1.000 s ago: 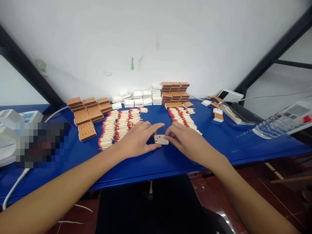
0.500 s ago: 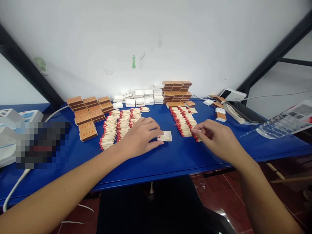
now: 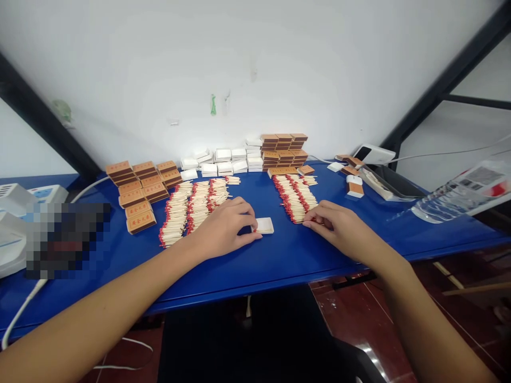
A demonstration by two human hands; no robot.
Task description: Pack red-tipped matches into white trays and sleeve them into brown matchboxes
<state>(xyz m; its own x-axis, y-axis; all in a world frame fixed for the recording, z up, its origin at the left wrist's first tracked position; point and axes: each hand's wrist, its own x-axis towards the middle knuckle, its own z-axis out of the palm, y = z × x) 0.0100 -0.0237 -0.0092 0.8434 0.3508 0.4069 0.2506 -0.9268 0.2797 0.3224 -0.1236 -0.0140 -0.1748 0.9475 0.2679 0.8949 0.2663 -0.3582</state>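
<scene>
Just left of the white tray [image 3: 265, 225], seen from the head camera, the left hand [image 3: 229, 226] curves round it, thumb at the near side and fingers over the left end, gripping it between them; this seems meant to stop so light a tray sliding on the blue table [image 3: 239, 276]. Right of the tray, the right hand [image 3: 339, 229] has its thumb and fingertips drawn close together at the near end of the right match rows [image 3: 293, 199]; whether a match is pinched there I cannot tell. Those rows probably sit near the tray for a short reach. The left match rows [image 3: 175, 215] lie left of the tray, past the left hand.

The tray lies open side up, its long axis running left to right, roughly along the table's front edge. A red match head [image 3: 255, 230] shows at its left end, partly hidden by fingers. In both sets of rows the sticks also lie sideways, heads leftward, apparently to keep them aligned.
</scene>
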